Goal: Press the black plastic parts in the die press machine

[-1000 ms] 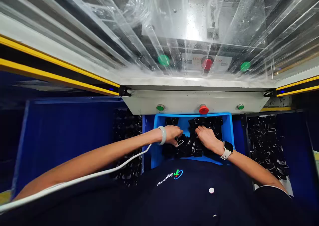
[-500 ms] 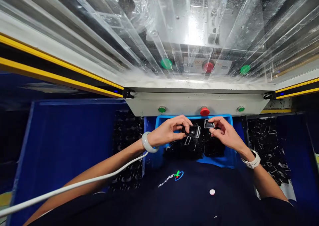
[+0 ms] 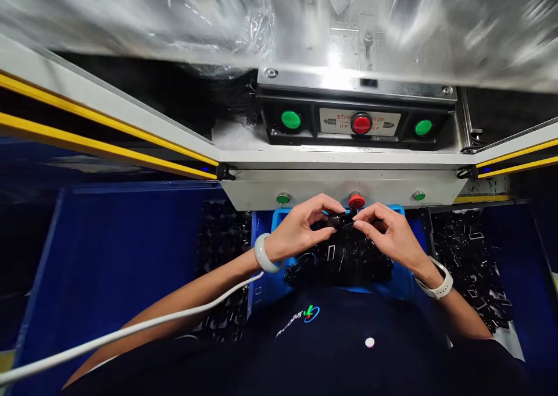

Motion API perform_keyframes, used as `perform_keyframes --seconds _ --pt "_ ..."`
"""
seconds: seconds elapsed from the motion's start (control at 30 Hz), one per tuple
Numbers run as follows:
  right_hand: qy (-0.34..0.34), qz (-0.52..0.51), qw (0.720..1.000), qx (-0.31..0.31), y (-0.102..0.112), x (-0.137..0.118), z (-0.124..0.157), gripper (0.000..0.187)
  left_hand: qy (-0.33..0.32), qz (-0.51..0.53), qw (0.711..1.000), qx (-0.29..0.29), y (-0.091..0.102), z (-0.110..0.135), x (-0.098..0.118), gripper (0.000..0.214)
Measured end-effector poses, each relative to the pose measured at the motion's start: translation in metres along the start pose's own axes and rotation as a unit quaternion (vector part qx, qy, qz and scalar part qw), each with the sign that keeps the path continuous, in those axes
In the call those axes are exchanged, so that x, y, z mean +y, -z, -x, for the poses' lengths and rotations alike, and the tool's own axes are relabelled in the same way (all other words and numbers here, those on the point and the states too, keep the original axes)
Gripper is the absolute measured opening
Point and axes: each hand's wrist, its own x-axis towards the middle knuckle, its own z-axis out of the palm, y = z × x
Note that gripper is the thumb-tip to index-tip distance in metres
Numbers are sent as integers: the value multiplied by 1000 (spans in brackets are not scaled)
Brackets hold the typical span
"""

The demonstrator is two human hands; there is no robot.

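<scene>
My left hand (image 3: 301, 226) is closed in a pinch on a small glossy black plastic part (image 3: 334, 221) above the blue bin. Close beside it, my right hand (image 3: 390, 233) pinches a thin dark piece (image 3: 350, 223) between thumb and fingertips. The two held pieces meet or nearly meet; I cannot tell whether they are joined. Below both hands, the blue bin (image 3: 274, 271) holds a heap of black plastic parts (image 3: 349, 259), with one pale-edged rectangular frame (image 3: 331, 252) lying on top.
A machine panel ahead carries green buttons (image 3: 291, 119) and a red stop button (image 3: 361, 123). Another red button (image 3: 356, 200) sits on the front ledge just beyond my fingers. Clear sheeting (image 3: 209, 24) hangs above. More black parts (image 3: 473, 256) lie at right. A white cable (image 3: 174, 314) crosses my left forearm.
My hands have come together, bringing the right hand's piece against or close to the left hand's part. The clear sheeting in front of the machine has risen, uncovering the button panel.
</scene>
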Motion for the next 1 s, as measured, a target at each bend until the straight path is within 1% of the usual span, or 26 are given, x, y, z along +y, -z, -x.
perform_keyframes --seconds 0.1,0.2,0.33,0.43,0.53,0.6,0.67,0.73,0.77,0.8,0.83,0.87,0.93,0.97,1.0 --pt "-20 -16 1000 18 -1 -3 -3 21 -25 -4 1000 12 -2 -5 1 22" --pt "-45 -54 997 44 4 -6 -5 25 -27 19 999 29 -2 -11 3 22" --pt "-34 -35 996 74 12 -9 -10 25 -26 40 998 34 -2 -18 6 24" --pt "-29 -42 996 77 12 -8 -16 27 -42 46 998 34 -5 -24 9 24" --pt "-20 -42 995 86 10 -10 -25 28 -39 42 998 25 -5 -34 13 30" --pt "-5 -42 995 91 12 -16 -34 28 -28 17 998 53 -2 -43 20 32" --pt "19 -42 996 80 20 -29 -48 27 -25 -23 995 95 5 -53 30 28" --pt "57 -33 997 48 34 -49 -68 26 -45 -53 989 131 17 -66 46 23" --pt "84 -18 995 43 43 -61 -82 26 -63 -58 985 150 24 -73 55 22" --pt "120 5 991 55 52 -73 -98 25 -86 -57 979 174 33 -82 64 20" --pt "160 39 983 84 62 -86 -117 24 -111 -53 972 202 41 -93 74 18" --pt "201 83 967 130 71 -97 -140 23 -138 -48 962 231 50 -105 83 16" --pt "254 183 920 234 87 -116 -196 25 -186 -41 939 285 67 -133 99 12" --pt "255 226 898 278 93 -122 -226 32 -196 -37 929 311 75 -149 105 9" --pt "235 252 886 311 99 -126 -257 41 -193 -32 922 335 81 -165 110 9"
